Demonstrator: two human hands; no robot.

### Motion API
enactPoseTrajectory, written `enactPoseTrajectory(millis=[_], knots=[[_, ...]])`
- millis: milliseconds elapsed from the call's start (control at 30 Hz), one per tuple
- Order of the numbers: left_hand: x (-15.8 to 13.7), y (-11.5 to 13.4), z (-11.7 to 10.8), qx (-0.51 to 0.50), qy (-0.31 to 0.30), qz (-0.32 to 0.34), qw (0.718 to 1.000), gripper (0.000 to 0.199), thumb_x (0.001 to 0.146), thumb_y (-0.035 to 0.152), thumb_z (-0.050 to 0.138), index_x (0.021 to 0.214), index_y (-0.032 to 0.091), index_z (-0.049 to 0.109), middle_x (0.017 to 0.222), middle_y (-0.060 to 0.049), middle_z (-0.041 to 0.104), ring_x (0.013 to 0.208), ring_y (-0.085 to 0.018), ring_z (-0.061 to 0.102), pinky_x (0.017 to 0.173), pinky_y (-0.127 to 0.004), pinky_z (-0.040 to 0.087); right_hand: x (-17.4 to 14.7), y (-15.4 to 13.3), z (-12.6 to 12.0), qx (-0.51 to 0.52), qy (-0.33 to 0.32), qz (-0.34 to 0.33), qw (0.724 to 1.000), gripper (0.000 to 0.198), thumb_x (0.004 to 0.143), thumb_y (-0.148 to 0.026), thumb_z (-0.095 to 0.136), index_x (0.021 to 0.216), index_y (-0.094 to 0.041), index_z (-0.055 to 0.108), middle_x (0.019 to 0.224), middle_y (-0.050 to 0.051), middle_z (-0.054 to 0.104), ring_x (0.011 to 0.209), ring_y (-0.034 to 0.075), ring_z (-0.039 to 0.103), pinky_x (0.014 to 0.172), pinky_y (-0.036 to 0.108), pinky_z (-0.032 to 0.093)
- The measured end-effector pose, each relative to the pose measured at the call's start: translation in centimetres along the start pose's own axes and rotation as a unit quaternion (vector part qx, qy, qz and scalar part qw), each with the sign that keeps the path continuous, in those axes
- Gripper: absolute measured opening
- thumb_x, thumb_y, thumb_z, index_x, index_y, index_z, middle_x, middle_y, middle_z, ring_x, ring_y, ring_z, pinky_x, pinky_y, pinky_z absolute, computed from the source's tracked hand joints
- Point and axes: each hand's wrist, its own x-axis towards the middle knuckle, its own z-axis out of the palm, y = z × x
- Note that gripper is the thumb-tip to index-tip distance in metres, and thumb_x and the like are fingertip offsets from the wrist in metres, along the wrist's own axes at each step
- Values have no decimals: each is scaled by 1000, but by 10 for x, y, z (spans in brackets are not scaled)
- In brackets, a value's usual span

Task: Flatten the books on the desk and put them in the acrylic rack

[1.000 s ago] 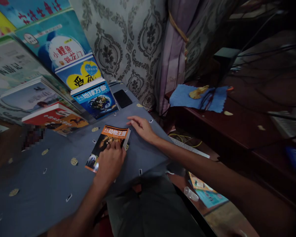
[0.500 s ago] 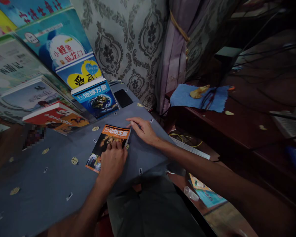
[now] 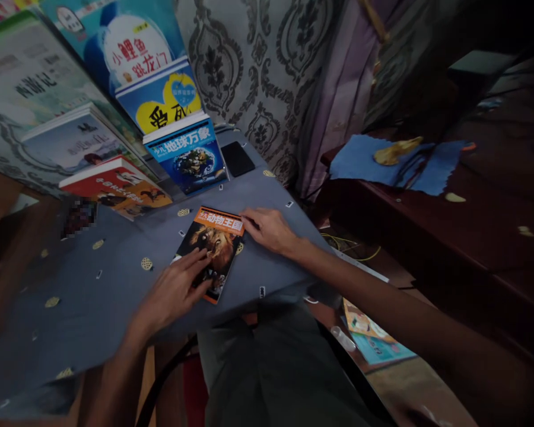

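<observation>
On the table [image 3: 120, 293], uneven pushing could skew the book [image 3: 216, 240]: left hand [image 3: 175, 287] loose upon it, right hand [image 3: 271, 230] at its corner, grip unclear.

A blue cloth [image 3: 356, 161] lies on a dark red table [image 3: 493, 222].
</observation>
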Motion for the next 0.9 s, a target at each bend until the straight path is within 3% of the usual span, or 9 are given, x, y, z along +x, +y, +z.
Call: enactPoseTrajectory(millis=[167, 400, 533, 700, 900], knots=[[-28, -3, 10, 15, -26, 8, 1000, 61, 91, 33, 61, 149, 22, 46, 161, -12, 37, 149, -28, 36, 115, -48, 43, 15, 5, 8, 49, -27, -86, 995, 32, 99, -22, 45, 121, -20, 68, 113, 10, 73, 109, 26, 63, 97, 42, 49], [-17, 17, 19, 55, -8, -50, 997, 47, 93, 29, 60, 139, 23, 58, 152, -11, 51, 143, -29, 45, 106, -44, 52, 18, 8, 24, 54, -24, -76, 995, 38, 97, -21, 48, 132, -20, 63, 131, 11, 68, 127, 30, 57, 107, 52, 45], [-16, 12, 15, 60, -18, -34, 997, 42, 95, 31, 59, 136, 21, 60, 148, -11, 55, 139, -30, 51, 101, -43, 55, 14, 8, 25, 51, -28, -76, 995, 39, 96, -22, 49, 132, -19, 63, 133, 12, 67, 130, 31, 55, 108, 53, 44], [-19, 5, 10, 22, 0, 7, 1000, 36, 102, 32, 45, 133, 24, 63, 138, -6, 66, 135, -26, 55, 106, -44, 52, 14, 7, 22, 60, -22, -78, 995, 39, 97, -24, 48, 132, -20, 64, 133, 12, 67, 127, 30, 57, 107, 52, 45], [-16, -1, 1, -2, -7, 31, 1000, 37, 102, 23, 41, 130, 23, 66, 135, -7, 67, 131, -25, 59, 102, -41, 56, 11, 3, 17, 76, -24, -99, 992, 36, 98, -24, 48, 128, -17, 68, 128, 14, 68, 122, 28, 59, 104, 48, 47]])
